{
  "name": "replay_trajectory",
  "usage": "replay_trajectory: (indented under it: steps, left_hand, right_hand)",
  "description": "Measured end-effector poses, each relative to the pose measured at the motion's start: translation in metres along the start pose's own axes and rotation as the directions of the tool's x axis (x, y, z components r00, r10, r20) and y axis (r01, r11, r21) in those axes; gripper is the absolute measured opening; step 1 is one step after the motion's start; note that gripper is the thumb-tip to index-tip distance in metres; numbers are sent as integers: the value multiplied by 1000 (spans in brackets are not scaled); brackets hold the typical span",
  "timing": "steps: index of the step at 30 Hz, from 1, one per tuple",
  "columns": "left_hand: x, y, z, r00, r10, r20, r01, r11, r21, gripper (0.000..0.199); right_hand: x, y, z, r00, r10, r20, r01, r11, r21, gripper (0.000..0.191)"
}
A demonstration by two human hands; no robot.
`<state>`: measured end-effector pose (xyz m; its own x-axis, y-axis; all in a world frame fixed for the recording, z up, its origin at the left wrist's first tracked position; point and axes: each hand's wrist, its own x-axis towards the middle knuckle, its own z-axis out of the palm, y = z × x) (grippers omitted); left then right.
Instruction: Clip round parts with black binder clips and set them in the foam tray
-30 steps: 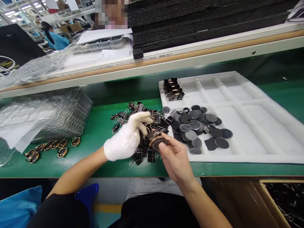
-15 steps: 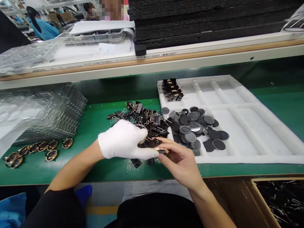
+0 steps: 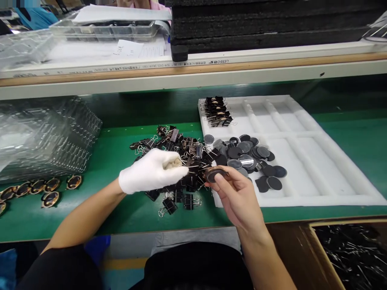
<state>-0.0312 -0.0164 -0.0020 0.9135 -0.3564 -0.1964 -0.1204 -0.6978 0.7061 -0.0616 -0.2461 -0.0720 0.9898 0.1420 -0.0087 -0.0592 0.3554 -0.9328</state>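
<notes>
My left hand, in a white glove, pinches a black binder clip by its wire handles above a heap of similar clips. Just to its right, my right hand is bare and holds a round framed lens piece with a dark disc on its face, the thumb pressed on it. The two hands are apart. Loose dark discs lie in a pile behind my right hand, partly on the white tray.
Clear plastic trays are stacked at the left, with several round gold-rimmed pieces before them. Clipped pieces stand in the white tray's back left corner. A shelf edge crosses behind. A box of black clips sits lower right.
My hands have moved apart. The round piece has turned in my right hand, showing its dark disc, while the clip is now off it in my left hand. The view has shifted slightly.
</notes>
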Motion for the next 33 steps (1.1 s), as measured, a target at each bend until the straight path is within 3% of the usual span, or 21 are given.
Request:
replay_trajectory:
  steps: [4,13,17,18,20,22,24,29,31,33]
  left_hand:
    - [1,-3,4,998,6,64,3,990,-141,34]
    - [1,-1,20,993,-14,117,34,984,-174,40]
    - [-2,2,1,977,41,210,-27,997,-70,32]
    - [-2,0,-9,980,59,192,-55,998,-28,31]
    - [-1,-9,-31,999,45,-5,-44,995,94,35]
    - [3,-26,-51,951,-24,-309,106,962,252,45]
    - [11,-46,-62,898,-77,-434,262,885,385,47]
    - [44,-91,-51,925,-79,-373,308,731,609,49]
    - [53,-100,-46,932,-96,-351,308,722,620,44]
    - [55,-100,-47,930,-114,-351,305,772,557,37]
  right_hand:
    - [7,-1,2,996,91,-8,-90,992,89,16]
    - [3,8,-2,992,125,-17,-125,992,14,25]
    - [0,7,-5,996,79,-30,-77,995,59,22]
    - [0,5,-6,997,66,-33,-62,991,115,21]
    - [0,2,-8,997,77,-30,-66,959,276,20]
    - [0,0,-10,992,123,-9,-108,897,429,21]
    - [1,-1,-9,987,160,10,-143,848,511,21]
    - [1,2,4,973,231,-2,-202,857,474,17]
    - [-1,1,10,969,246,32,-236,873,428,17]
    - [-4,1,13,968,237,87,-252,896,366,17]
